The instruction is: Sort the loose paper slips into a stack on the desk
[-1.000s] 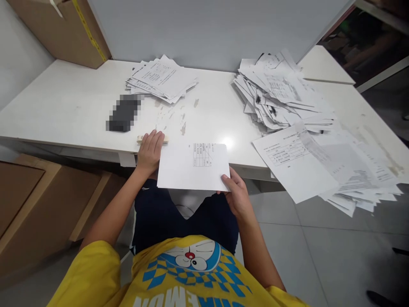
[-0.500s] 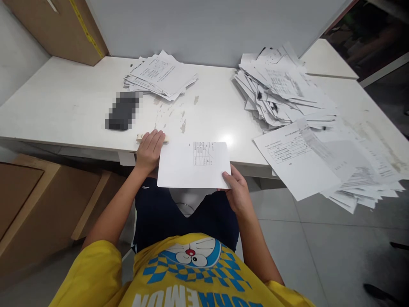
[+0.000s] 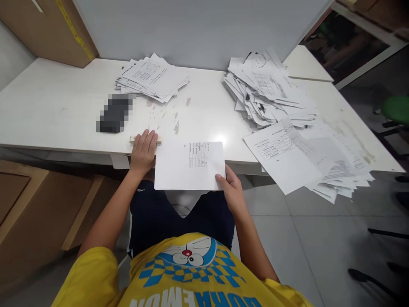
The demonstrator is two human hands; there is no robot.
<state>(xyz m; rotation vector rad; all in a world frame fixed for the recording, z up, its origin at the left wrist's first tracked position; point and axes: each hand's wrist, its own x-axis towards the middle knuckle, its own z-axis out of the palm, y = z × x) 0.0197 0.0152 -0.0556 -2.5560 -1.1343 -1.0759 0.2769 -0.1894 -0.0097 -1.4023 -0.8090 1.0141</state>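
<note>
My right hand [image 3: 230, 184] grips the near right corner of a few white printed sheets [image 3: 175, 175], thumb on top and fingers underneath. A printed table shows near the far edge of the top sheet. The sheets lie level across the front edge of the table. To their left, my left hand [image 3: 143, 152] is palm down, its fingers close together and curved over a small cream-coloured bar-shaped object [image 3: 132, 139]. Only the ends of that object show. The left thumb is mostly hidden beside the paper's left edge.
A pile of papers [image 3: 153, 79] lies at the back of the white table [image 3: 57, 106], with a blurred-out dark object [image 3: 114, 113] in front. Taller paper stacks [image 3: 268, 91] stand right; loose sheets [image 3: 284, 157] overhang the front edge. Cardboard boxes [image 3: 41, 213] sit lower left.
The view has turned slightly to the right, so things appear shifted left. Both hands keep their places, the right still holding the sheets.
</note>
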